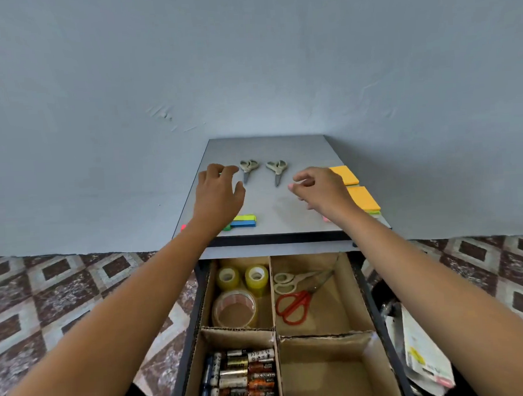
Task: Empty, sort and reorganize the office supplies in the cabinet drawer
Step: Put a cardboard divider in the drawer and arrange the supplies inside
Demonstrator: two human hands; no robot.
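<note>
Over the flat grey laminate cabinet top [300,153], the left hand [220,194] hovers at about 9 o'clock with its fingers spread apart, gripping nothing that shows. Its fingertips are just beside the left pair of grey-handled scissors [248,168] at 11 o'clock. Near the front edge, at 7 o'clock, lies a strip of blue, green and yellow sticky flags [244,221]. A second pair of grey-handled scissors [277,169] lies at 12 o'clock. At 3 o'clock the right hand [320,188] hangs with its fingers loosely curled, and nothing can be seen between them. Just past it are two orange sticky-note pads [344,175]. Below, the open cardboard-divided drawer [272,288] holds yellowish and clear tape rolls [234,309] at 10 o'clock and a heap of batteries [245,377] at 7 o'clock. White-handled scissors [284,283] and red-handled scissors [291,306] lie at 1 o'clock. The sorting looks well along, and the step in hand is probably to gather the two grey pairs. To do it well, take each pair by the closed blades or the pivot so it cannot swing open. Then lay them handles-forward alongside the pairs already in the drawer, without snagging the divider wall.
</note>
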